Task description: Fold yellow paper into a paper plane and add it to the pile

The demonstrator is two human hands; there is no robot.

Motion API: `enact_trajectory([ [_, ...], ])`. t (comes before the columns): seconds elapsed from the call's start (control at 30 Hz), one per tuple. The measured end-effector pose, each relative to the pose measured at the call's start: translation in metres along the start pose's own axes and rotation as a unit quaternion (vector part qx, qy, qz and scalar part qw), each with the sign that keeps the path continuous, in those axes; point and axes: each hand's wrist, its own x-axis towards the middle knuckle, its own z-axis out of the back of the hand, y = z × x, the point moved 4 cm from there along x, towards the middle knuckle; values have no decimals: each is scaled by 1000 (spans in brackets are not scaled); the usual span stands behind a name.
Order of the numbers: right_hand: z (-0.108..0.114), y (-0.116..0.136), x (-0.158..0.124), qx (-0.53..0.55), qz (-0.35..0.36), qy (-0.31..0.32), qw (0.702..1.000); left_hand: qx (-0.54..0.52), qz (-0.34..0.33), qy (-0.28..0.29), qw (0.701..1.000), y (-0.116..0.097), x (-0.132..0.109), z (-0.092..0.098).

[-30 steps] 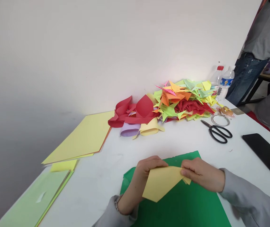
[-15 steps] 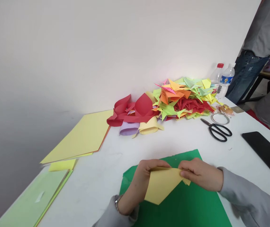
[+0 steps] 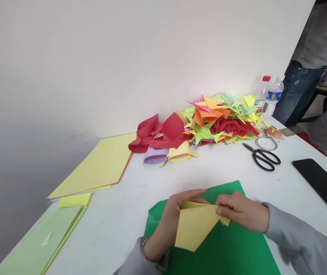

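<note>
A folded piece of yellow paper (image 3: pixel 194 226) is held between my two hands, above a green sheet (image 3: pixel 226 248) on the table. My left hand (image 3: pixel 172 219) curves around the paper's left side and back; its fingers are partly behind the paper, its thumb hidden. My right hand (image 3: pixel 239 211) is closed, pinching the paper's right end between thumb and fingers. A small folded tip of yellow pokes out below the right thumb. The green sheet has a torn, curled corner at its left.
Folded paper shapes (image 3: pixel 220 122) are heaped against the wall, beside rolled red paper (image 3: pixel 173 130). To the right lie black-handled scissors (image 3: pixel 262 156), a tape roll (image 3: pixel 266 143), a black phone (image 3: pixel 321 187) and bottles (image 3: pixel 272 99). Pale green sheets (image 3: pixel 34 240) lie left. People are at the right edge.
The left side of the yellow paper has dipped slightly, and the left hand's fingers have lifted and parted a little. My right hand keeps its pinch, almost unmoved.
</note>
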Motion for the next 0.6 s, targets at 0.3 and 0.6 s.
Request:
enact_trajectory([
  [0.3,-1,-1,2,-10,-1,-21,1000,-25,-50,1,998,13,6,4],
  [0.6,1,-2,3,8,-2,-60,998,2,-106,0,994,13,8,9],
])
